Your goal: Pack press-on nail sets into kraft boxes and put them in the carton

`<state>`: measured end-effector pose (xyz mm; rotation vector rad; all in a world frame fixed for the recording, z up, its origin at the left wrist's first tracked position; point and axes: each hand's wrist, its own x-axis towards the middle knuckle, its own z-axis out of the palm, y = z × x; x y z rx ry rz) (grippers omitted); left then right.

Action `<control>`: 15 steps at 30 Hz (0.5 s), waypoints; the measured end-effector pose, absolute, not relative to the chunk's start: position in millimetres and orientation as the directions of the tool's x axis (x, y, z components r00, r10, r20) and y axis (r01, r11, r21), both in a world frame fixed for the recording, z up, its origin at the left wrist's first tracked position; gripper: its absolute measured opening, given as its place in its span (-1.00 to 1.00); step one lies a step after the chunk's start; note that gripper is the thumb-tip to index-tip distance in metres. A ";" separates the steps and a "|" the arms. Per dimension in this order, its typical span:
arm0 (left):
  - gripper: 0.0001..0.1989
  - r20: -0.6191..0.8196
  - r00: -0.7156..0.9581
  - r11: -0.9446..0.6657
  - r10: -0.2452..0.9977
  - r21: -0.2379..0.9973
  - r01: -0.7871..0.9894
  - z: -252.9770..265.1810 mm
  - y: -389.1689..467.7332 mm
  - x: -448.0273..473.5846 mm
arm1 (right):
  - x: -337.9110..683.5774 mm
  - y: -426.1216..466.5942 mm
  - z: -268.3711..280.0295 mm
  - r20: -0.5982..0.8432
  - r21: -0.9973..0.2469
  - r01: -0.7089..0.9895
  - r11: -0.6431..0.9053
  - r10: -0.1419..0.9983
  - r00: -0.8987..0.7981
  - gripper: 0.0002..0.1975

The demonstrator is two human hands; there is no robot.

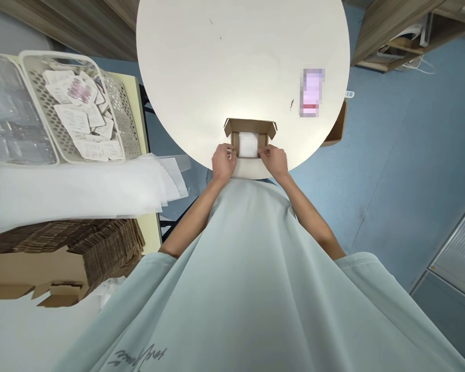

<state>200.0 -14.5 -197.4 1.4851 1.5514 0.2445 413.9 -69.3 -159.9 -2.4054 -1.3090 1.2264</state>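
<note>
A small brown cardboard box (253,125) stands at the near edge of the round white table, its lid flap raised on the far side. Inside it lies something white and flat, perhaps foam or wrapping (248,144); I cannot make out exactly which. My left hand (223,161) pinches the box's near left corner with bent fingers. At the near right corner, my right hand (274,159) grips the box wall the same way. Parts of both side walls are hidden behind my fingers.
The round table (201,67) carries a blurred pinkish object (311,93) at right. On a side table at left are a white basket (67,56) of printed cards, white sheets (81,191), and stacked folded cardboard (108,253). Another brown box (338,126) sits below the table's right edge.
</note>
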 end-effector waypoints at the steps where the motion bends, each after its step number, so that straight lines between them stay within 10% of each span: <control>1: -0.69 -0.454 0.139 0.258 0.880 0.702 0.664 -198.3 -11.9 190.8 | 421.6 -75.8 -154.4 -0.583 -0.465 0.611 -0.641 0.741 0.334 -0.75; 8: -0.09 -0.270 0.256 0.140 0.928 0.891 0.433 -219.5 34.3 173.3 | 466.7 -70.5 -168.7 -0.429 -0.692 0.383 -0.612 0.775 0.464 -0.19; 15: -0.24 -0.228 0.394 0.095 0.890 0.939 0.330 -198.4 62.0 200.1 | 463.7 -29.3 -177.1 -0.372 -0.808 0.350 -0.475 0.871 0.322 -0.14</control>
